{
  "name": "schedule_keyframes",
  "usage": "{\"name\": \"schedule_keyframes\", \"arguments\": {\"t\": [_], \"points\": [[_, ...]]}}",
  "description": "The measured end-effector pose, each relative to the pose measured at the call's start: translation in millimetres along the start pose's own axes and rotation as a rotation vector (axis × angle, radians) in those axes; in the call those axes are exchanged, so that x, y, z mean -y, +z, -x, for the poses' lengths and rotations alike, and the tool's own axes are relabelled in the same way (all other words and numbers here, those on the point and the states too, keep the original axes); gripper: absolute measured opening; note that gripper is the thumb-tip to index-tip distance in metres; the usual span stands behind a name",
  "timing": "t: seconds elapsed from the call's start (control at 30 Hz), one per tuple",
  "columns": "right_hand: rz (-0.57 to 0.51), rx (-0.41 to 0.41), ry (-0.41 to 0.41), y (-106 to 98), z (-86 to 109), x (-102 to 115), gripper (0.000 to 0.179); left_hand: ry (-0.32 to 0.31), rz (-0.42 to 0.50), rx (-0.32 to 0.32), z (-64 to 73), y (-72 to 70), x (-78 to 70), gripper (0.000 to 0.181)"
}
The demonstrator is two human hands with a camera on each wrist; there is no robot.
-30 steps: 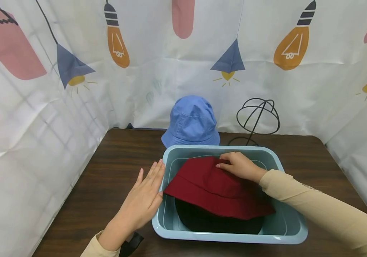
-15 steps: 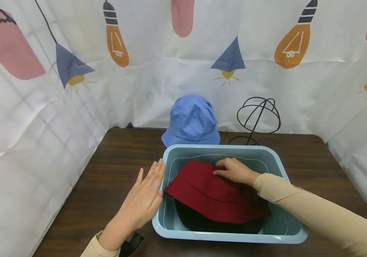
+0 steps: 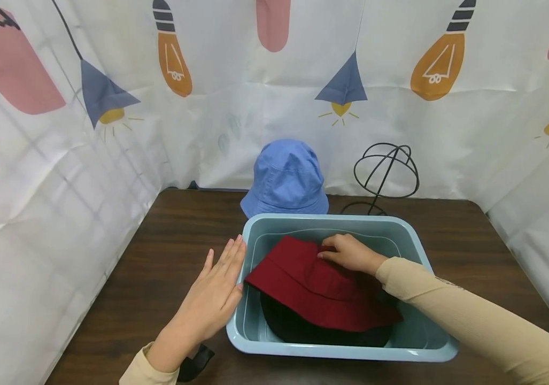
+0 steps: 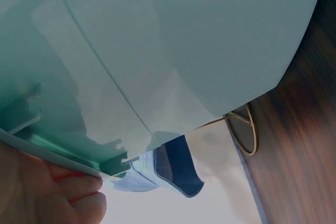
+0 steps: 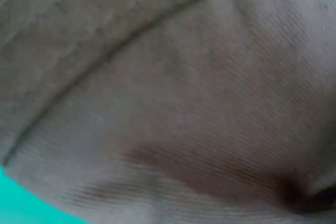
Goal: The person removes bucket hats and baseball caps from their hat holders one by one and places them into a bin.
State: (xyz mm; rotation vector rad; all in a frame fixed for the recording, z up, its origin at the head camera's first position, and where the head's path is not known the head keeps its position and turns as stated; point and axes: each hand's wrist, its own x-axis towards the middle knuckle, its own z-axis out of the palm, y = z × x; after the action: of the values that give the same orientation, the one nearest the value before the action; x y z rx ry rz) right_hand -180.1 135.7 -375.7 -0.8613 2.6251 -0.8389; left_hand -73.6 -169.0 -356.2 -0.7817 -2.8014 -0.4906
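Note:
A dark red bucket hat (image 3: 322, 289) lies tilted in a light blue plastic basin (image 3: 351, 353), over a black item (image 3: 293, 323) that may be another hat. My right hand (image 3: 351, 254) pinches the red hat's crown near its top. The right wrist view is filled by close, blurred hat fabric (image 5: 173, 98). Against the basin's left rim my left hand (image 3: 209, 297) rests with straight fingers. In the left wrist view, some fingers (image 4: 79, 195) touch the basin's rim, seen from the side.
Behind the basin a blue bucket hat (image 3: 287, 176) stands upright at the table's back. A black wire hat stand (image 3: 385, 171) is to its right. Dark wooden table (image 3: 173, 240) surrounds the basin. A white patterned curtain (image 3: 236, 69) closes off the back and sides.
My right hand has drawn the red hat slightly left and lower within the basin. The left hand has kept its place at the rim. The view has tilted slightly.

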Motion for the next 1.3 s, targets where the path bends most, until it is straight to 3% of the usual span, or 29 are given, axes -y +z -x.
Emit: {"name": "schedule_keyframes", "arguments": {"t": [0.4, 0.83, 1.0, 1.3], "points": [[0.124, 0.021, -0.108, -26.1, -1.2, 12.0, 0.018, -0.018, 0.008, 0.013, -0.8, -2.9, 0.8, 0.065], [0.206, -0.171, -0.085, -38.1, 7.0, 23.1, 0.010, -0.021, 0.004, 0.026, -0.2, -2.5, 0.0, 0.066], [0.145, -0.256, -0.088, -42.9, 8.6, 27.7, 0.011, -0.032, 0.010, 0.036, 0.4, -2.5, -1.0, 0.067], [0.038, -0.320, -0.120, -49.2, 12.8, 28.1, 0.012, -0.025, 0.011, 0.032, 0.3, -1.5, -1.5, 0.067]]}}
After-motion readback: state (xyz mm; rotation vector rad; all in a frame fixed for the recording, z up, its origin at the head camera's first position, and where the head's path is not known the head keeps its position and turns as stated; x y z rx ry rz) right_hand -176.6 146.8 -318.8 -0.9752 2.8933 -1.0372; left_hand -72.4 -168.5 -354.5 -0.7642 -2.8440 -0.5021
